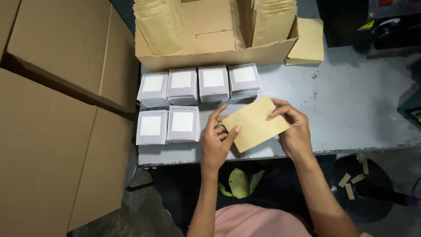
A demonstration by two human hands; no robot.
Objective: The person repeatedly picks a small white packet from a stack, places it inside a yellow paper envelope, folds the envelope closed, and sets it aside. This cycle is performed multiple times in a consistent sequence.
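I hold a tan paper pouch [254, 123] tilted above the near edge of the grey table [351, 109]. My left hand [217, 140] grips its lower left edge with thumb and fingers. My right hand [294, 127] pinches its upper right corner. Just left of my hands lie stacks of white-faced silver pouches [182, 124], two in the near row and several in the row behind [213, 82].
An open cardboard box [219, 55] holding more tan pouches [160, 24] stands at the table's back. A small pile of tan pouches [307, 41] lies to its right. Large cardboard cartons [57, 109] stand at the left. Dark machines [377, 22] sit at the right.
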